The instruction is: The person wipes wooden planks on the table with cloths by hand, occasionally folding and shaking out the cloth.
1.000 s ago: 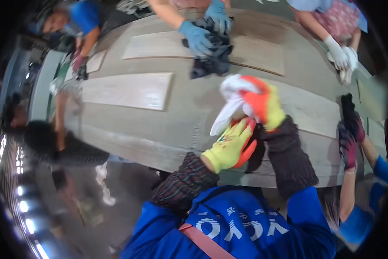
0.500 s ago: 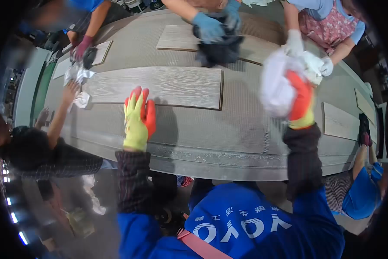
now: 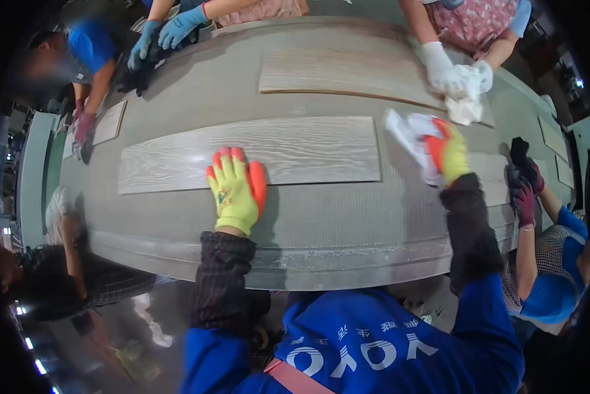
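Pale wood-grain plank (image 3: 334,148): laid flat, lengthwise across the worktop, with its light streaks facing up.
Grey ribbed worktop (image 3: 321,230): seen on all sides of the plank, with a smoother, marked strip along its near edge.
Left hand (image 3: 234,196), in a yellow glove with orange finger ends: placed palm down over the plank's near edge, around its middle. The fingers are stretched forward with slight gaps, and the thumb is held beside them.
Right hand (image 3: 454,152), gloved alike: held just beyond the plank's right end. The fingers are curled around the bunched white cloth; which fingertips press it cannot be told.
Bunched white cloth (image 3: 414,139): held near the plank's right end, partly blurred.
Long brown-edged board (image 3: 347,71): laid beyond the plank, reaching past its right end.
Short pale board (image 3: 490,172): laid to the right of the plank.
White-gloved hands (image 3: 449,73): held beyond the plank to the right, with a crumpled off-white cloth (image 3: 465,108) grasped at the long brown-edged board.
Blue-gloved hands (image 3: 170,36): held beyond the plank to the left, by a black cloth (image 3: 136,77).
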Demonstrator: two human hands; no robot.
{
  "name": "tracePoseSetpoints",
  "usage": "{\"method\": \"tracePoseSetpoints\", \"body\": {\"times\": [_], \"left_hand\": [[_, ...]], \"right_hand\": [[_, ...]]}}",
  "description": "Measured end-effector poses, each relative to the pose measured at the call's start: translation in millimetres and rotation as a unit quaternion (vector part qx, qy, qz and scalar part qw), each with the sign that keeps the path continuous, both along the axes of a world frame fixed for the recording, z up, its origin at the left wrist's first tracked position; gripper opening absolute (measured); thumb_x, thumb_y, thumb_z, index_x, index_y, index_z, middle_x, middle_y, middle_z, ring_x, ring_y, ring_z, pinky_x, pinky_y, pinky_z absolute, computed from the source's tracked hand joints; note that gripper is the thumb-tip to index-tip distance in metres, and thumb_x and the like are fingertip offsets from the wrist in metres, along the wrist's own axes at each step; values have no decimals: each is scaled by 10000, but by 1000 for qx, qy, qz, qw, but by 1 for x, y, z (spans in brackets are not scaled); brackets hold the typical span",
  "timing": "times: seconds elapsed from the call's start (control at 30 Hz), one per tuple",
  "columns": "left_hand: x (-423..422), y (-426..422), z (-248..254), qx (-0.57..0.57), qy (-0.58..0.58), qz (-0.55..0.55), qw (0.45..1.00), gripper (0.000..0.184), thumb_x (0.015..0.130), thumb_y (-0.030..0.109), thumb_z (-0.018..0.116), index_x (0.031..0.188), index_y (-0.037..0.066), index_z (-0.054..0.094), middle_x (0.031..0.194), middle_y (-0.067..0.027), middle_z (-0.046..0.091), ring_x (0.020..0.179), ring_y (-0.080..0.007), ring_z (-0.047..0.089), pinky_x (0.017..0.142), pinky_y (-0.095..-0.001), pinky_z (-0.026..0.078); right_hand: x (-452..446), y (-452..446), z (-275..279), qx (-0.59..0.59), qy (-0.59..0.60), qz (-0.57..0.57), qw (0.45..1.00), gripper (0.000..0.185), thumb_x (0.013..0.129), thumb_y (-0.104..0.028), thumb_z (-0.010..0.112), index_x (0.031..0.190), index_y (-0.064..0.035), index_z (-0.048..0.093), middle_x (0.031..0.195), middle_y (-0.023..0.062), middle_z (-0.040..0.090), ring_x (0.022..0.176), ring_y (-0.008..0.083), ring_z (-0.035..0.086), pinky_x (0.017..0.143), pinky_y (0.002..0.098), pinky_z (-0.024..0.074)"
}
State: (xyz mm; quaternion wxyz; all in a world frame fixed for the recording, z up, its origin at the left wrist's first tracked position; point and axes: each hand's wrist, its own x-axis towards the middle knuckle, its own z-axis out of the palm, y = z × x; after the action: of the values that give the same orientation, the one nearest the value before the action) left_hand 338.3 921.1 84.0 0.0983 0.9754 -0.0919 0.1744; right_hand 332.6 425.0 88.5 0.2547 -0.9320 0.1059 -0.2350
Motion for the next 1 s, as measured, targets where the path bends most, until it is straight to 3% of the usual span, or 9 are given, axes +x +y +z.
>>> {"method": "tracePoseSetpoints", "body": {"times": [0.1, 0.17, 0.2, 0.4, 0.57, 0.67, 0.73, 0.9, 1.0], "left_hand": [[-4, -19, 4, -15, 4, -18, 1000, 607, 1033, 312, 566, 1503, -59, 464, 1566, -312, 428, 1502, -511, 322, 1237, -634, 195], [-2, 30, 21, -31, 10, -52, 998, 608, 1025, 291, 582, 1505, -61, 462, 1564, -317, 426, 1502, -521, 314, 1236, -639, 189], [-1, 40, 17, -29, 10, -56, 998, 608, 1025, 291, 582, 1505, -61, 462, 1564, -317, 426, 1502, -521, 314, 1236, -639, 189], [11, 113, 15, -39, 23, -187, 981, 585, 1004, 261, 630, 1496, -23, 493, 1543, -277, 474, 1489, -474, 366, 1235, -622, 212], [61, 311, 3, 2, 1, 8, 1000, 509, 1043, 272, 577, 1508, 73, 517, 1557, -225, 483, 1486, -436, 391, 1231, -605, 240], [82, 360, -2, 6, -4, 36, 999, 519, 1055, 284, 556, 1522, 65, 499, 1588, -228, 447, 1498, -429, 375, 1237, -598, 235], [83, 385, -4, -3, -4, 42, 999, 525, 1061, 290, 546, 1529, 60, 489, 1603, -229, 430, 1504, -425, 367, 1240, -594, 233], [44, 399, 9, -41, 20, -24, 999, 554, 1054, 261, 567, 1553, 46, 457, 1635, -229, 386, 1521, -422, 342, 1251, -555, 249], [38, 440, 17, -134, 77, -59, 986, 555, 1049, 236, 576, 1552, 34, 457, 1630, -234, 392, 1519, -428, 344, 1251, -534, 265]], "right_hand": [[-12, -9, 21, 359, -72, -45, 929, 444, 828, -121, 750, 1266, -61, 707, 1248, 132, 716, 1112, 317, 684, 999, 450, 559], [-3, 145, 19, -205, -77, 6, 976, 446, 846, -151, 727, 1283, -74, 686, 1269, 111, 698, 1102, 324, 667, 967, 462, 557], [9, 221, 22, -275, -84, 73, 955, 447, 855, -166, 715, 1292, -80, 675, 1279, 101, 689, 1097, 328, 658, 951, 469, 556], [60, 439, 23, -84, 7, 282, 956, 356, 851, -165, 650, 1194, -140, 744, 1330, 100, 683, 1154, 332, 636, 1026, 479, 499], [25, 232, -9, -166, -101, 96, 976, 479, 854, -85, 707, 1328, -28, 663, 1319, 180, 694, 1219, 357, 655, 1072, 459, 520], [49, 229, -38, -13, -91, 40, 995, 421, 839, -96, 709, 1252, -12, 691, 1296, 181, 703, 1191, 339, 672, 1073, 430, 522], [41, 351, 16, -243, -121, 56, 961, 421, 842, -179, 709, 1231, -20, 692, 1219, 192, 709, 1125, 365, 679, 1022, 450, 533], [67, 720, 15, -171, 37, 378, 909, 358, 872, -224, 635, 1199, -95, 706, 1177, 126, 698, 1063, 300, 672, 998, 471, 519], [41, 711, 10, -106, -150, 365, 913, 373, 828, -200, 685, 1194, -134, 719, 1185, 115, 707, 1056, 309, 672, 994, 464, 519]]}}
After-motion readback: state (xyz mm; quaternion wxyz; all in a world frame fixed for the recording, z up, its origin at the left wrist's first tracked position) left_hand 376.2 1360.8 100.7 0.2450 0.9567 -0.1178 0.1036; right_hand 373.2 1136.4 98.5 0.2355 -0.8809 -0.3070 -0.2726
